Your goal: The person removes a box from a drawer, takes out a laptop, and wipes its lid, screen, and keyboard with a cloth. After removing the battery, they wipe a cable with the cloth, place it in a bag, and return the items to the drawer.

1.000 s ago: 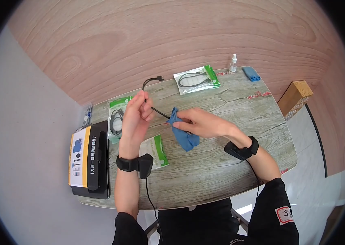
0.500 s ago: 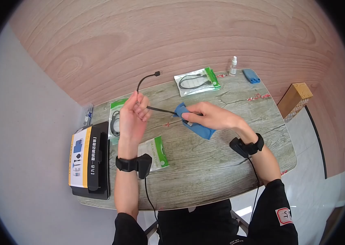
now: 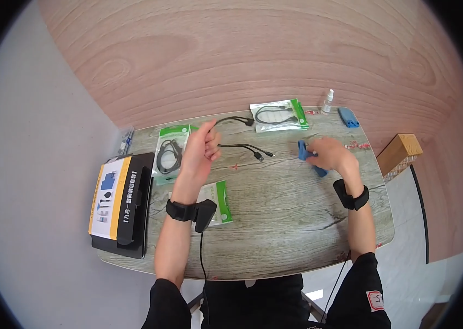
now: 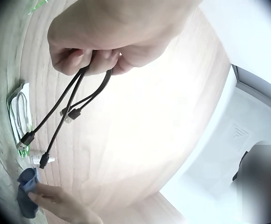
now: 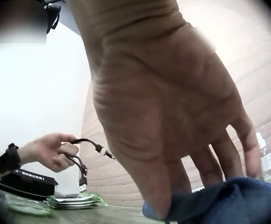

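My left hand (image 3: pixel 201 151) grips a folded black USB cable (image 3: pixel 241 146) in its curled fingers, raised over the table's left half. Plug ends stick out on both sides of the fist; in the left wrist view several connectors (image 4: pixel 27 138) dangle below it. Over on the right side, my right hand (image 3: pixel 331 153) holds a blue cloth (image 3: pixel 319 171) close above the tabletop. The right wrist view shows thumb and fingertips pinching the bunched cloth (image 5: pixel 224 205) at its upper edge.
A black box with a yellow-edged label (image 3: pixel 112 197) lies at the left. Green-and-white cable bags lie at back left (image 3: pixel 168 159) and back centre (image 3: pixel 278 116); another bag (image 3: pixel 221 203) is beside my left forearm. A spray bottle (image 3: pixel 327 102) and second blue cloth (image 3: pixel 348 117) stand at back right.
My right hand has drawn the blue cloth off the cable and carried it right. The cable's freed ends now stick out from my left hand, which still holds it.
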`<state>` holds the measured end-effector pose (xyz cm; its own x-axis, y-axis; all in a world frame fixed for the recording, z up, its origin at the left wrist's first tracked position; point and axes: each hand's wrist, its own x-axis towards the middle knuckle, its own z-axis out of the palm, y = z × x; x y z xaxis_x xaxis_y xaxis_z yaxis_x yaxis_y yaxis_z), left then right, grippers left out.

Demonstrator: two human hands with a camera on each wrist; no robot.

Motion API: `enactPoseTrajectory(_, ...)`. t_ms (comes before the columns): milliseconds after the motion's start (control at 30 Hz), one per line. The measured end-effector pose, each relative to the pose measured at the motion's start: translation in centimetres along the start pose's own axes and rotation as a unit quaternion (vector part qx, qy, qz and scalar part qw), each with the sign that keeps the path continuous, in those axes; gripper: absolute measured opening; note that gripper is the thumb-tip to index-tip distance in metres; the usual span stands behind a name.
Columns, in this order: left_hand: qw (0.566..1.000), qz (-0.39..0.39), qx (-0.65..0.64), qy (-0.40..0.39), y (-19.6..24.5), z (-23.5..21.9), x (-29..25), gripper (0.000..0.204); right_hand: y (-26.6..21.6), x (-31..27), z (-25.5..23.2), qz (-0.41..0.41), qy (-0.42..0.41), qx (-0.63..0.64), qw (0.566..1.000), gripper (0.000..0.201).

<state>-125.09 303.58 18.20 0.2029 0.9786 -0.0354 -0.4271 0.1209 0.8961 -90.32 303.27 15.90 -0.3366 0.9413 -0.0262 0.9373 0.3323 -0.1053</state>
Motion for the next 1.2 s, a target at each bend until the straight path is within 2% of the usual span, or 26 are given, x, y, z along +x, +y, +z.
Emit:
enactPoseTrajectory(100, 1.0, -0.013, 0.011, 0.007, -0.1, 0.1, 0.1, 0.045, -1.2, -0.8, -0.9, 0.033, -0.007, 0.022, 0.999, 0.031)
enactPoseTrajectory(200, 0.999, -0.028, 0.024, -0.021, 0.2, 0.8, -0.4, 0.044, -3.7, -0.7, -4.1, 0.021, 0.032, 0.066, 0.997, 0.035)
enactPoseTrajectory(233, 0.998, -0.029, 0.031, -0.044, 0.1, 0.9, -0.4, 0.044, -4.6, -0.5, -4.3, -0.034, 0.081, 0.148, 0.985, 0.035)
enactPoseTrajectory(300, 0.995, -0.033, 0.044, -0.082, 0.1, 1.2, -0.6, 0.044, -6.3, -0.3, -4.5, -0.14, 0.177, 0.304, 0.926, 0.036)
enactPoseTrajectory(400, 0.99, -0.041, 0.056, -0.122, 0.3, 2.0, -1.2, 0.044, -9.2, 0.9, -1.7, -0.204, 0.212, 0.481, 0.826, 0.035)
enactPoseTrajectory(500, 0.988, -0.043, 0.059, -0.133, 0.4, 2.4, -1.5, 0.043, -10.6, 0.6, -1.6, -0.186, 0.036, 0.458, 0.869, 0.035)
enactPoseTrajectory(533, 0.989, -0.042, 0.06, -0.128, 0.5, 2.3, -1.4, 0.043, -10.7, 0.5, -1.9, -0.182, 0.004, 0.463, 0.867, 0.035)
enactPoseTrajectory(633, 0.994, -0.031, 0.052, -0.089, 0.6, 2.5, -1.3, 0.043, -10.5, 1.0, -0.6, -0.191, -0.004, 0.546, 0.816, 0.037)
enactPoseTrajectory(733, 0.996, -0.014, 0.052, -0.076, 0.3, 2.5, -1.1, 0.043, -10.6, 0.9, -0.8, -0.168, -0.05, 0.58, 0.795, 0.04)
enactPoseTrajectory(833, 0.995, -0.006, 0.071, -0.072, 0.1, 2.4, -1.1, 0.044, -10.5, 1.2, -0.8, -0.194, -0.085, 0.52, 0.828, 0.044)
enactPoseTrajectory(933, 0.993, 0.004, 0.076, -0.086, -0.4, 1.9, -0.8, 0.04, -10.3, 1.4, -0.1, -0.196, -0.097, 0.526, 0.822, 0.044)
enactPoseTrajectory(967, 0.993, 0.009, 0.074, -0.094, -0.5, 1.7, -0.7, 0.038, -10.3, 1.4, 0.1, -0.186, -0.082, 0.526, 0.826, 0.044)
enactPoseTrajectory(1033, 0.992, 0.022, 0.114, -0.055, -0.8, 1.8, -0.5, 0.034, -10.2, 1.3, 0.3, -0.165, -0.05, 0.526, 0.833, 0.043)
enactPoseTrajectory(1133, 0.985, 0.034, 0.166, -0.028, -1.1, 1.5, -0.3, 0.029, -10.2, 1.3, 0.5, -0.136, -0.065, 0.562, 0.813, 0.04)
enactPoseTrajectory(1200, 0.979, 0.036, 0.198, -0.024, -1.2, 1.0, -0.1, 0.029, -10.4, 0.7, -0.9, -0.095, -0.096, 0.529, 0.838, 0.04)
